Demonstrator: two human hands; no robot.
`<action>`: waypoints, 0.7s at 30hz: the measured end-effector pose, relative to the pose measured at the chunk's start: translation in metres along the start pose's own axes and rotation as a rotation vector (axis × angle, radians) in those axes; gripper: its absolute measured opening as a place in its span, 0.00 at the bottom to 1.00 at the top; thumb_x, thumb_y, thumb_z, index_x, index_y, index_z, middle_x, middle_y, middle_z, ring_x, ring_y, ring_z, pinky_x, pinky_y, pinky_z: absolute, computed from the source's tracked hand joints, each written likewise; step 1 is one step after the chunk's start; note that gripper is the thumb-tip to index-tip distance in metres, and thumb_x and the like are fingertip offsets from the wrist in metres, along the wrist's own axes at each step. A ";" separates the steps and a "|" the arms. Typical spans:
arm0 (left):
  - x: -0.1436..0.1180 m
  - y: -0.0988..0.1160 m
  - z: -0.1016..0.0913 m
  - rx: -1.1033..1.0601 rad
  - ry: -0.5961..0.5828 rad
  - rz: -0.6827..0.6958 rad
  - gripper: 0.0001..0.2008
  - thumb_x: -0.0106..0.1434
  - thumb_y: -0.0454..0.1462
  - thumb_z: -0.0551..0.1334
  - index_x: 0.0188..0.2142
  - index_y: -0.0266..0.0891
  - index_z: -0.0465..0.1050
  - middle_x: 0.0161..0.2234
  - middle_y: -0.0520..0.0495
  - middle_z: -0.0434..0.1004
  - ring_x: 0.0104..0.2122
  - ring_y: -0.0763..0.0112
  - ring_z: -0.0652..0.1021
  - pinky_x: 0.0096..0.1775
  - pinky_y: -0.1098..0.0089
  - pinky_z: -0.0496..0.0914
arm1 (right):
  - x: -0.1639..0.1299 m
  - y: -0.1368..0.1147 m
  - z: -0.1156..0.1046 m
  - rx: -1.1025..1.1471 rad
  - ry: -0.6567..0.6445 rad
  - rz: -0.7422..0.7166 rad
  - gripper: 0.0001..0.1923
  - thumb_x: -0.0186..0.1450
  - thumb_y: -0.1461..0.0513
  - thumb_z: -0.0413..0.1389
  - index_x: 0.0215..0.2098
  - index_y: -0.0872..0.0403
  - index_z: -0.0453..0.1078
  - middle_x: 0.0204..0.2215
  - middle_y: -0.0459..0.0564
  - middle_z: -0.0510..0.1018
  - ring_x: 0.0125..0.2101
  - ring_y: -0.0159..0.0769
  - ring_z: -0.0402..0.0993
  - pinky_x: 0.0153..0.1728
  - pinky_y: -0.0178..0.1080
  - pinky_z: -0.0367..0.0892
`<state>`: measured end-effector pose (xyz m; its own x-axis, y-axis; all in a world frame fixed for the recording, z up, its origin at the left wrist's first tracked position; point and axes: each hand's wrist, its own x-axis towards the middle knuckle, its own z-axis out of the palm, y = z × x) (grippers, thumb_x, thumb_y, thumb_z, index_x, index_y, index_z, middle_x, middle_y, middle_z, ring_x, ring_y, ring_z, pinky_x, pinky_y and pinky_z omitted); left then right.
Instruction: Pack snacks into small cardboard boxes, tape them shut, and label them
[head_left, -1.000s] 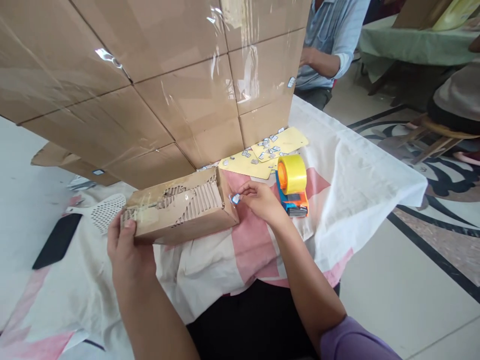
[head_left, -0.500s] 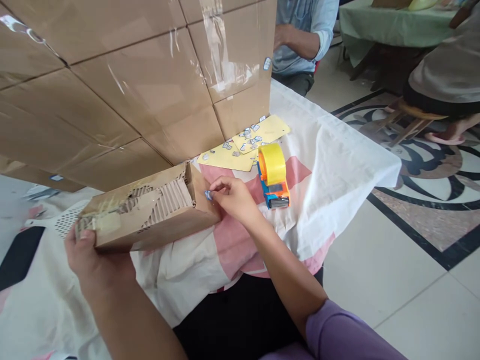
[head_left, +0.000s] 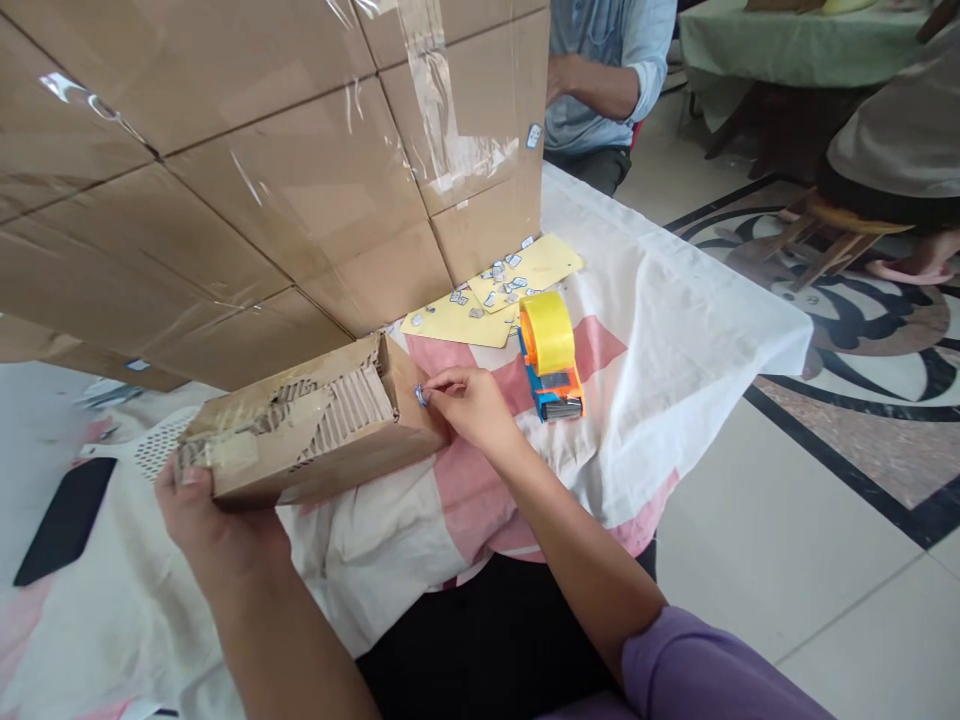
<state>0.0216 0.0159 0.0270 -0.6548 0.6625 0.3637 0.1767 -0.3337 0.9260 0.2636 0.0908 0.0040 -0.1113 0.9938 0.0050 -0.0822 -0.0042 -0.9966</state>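
Observation:
A long cardboard box [head_left: 352, 455] with torn, corrugated patches lies tilted on the cloth-covered table. My left hand [head_left: 217, 520] grips its near left end, thumb on top and the other fingers partly hidden behind it. At the box's right end, my right hand [head_left: 469, 405] pinches a small blue-and-white sticker [head_left: 421, 395] between thumb and fingertips, against or very close to the cardboard face. Just right of that hand stands a tape dispenser [head_left: 551, 355] with a yellow roll. Behind it, yellow sheets [head_left: 457, 320] carry several small cut-out stickers.
A wall of stacked, taped cartons [head_left: 300, 190] rises behind the box. The white and pink cloth [head_left: 645, 290] drapes over the table edge at right. A black phone-like slab [head_left: 66, 522] lies at left. One person [head_left: 607, 85] sits beyond the cartons, another on a stool [head_left: 832, 235].
The whole view has shifted slightly, so things appear a little further right. Both hands keep their places on the box, and the right fingers still hold the sticker at its end.

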 end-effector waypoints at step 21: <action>0.003 -0.009 0.005 -0.078 0.182 -0.025 0.23 0.46 0.40 0.65 0.44 0.46 0.67 0.46 0.52 0.75 0.53 0.59 0.75 0.64 0.49 0.62 | -0.011 0.012 0.022 0.123 0.175 -0.066 0.14 0.64 0.60 0.58 0.45 0.52 0.82 0.43 0.51 0.82 0.43 0.38 0.79 0.49 0.39 0.73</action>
<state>0.0215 0.0238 0.0202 -0.7815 0.5417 0.3096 0.1059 -0.3738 0.9214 0.2423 0.0774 -0.0061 0.0709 0.9964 0.0454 -0.2050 0.0591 -0.9770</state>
